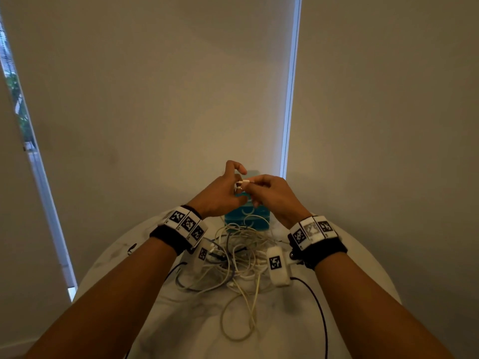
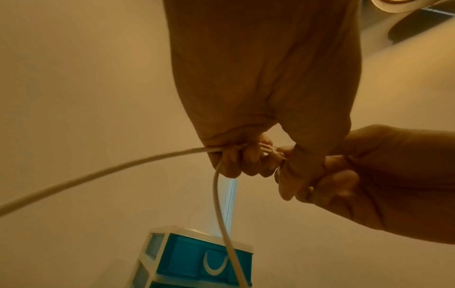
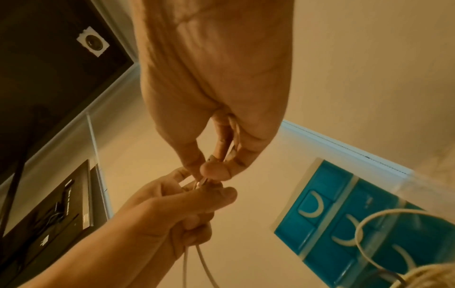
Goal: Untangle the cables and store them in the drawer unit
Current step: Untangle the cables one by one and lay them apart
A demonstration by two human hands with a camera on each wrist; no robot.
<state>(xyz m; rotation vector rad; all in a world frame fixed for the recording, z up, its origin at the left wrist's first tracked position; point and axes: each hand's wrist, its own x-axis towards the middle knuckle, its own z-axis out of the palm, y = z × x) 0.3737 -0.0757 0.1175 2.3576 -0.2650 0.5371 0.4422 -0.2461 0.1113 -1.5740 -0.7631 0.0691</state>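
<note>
Up above the worktop (image 1: 324, 314), the fingers (image 3: 214, 171) of the right hand (image 1: 274, 195) pinch the plug end of a white cable (image 2: 221, 210), while the left hand (image 1: 220, 195) curls round the same cable just beside it, both hands touching. From the left hand's grip two strands of that cable hang down toward the tangle of white and dark cables (image 1: 238, 257) heaped on the worktop between the wrists. Just behind the heap, the blue drawer unit (image 1: 247, 220) with white crescent handles stands at the far edge, its drawers shut.
</note>
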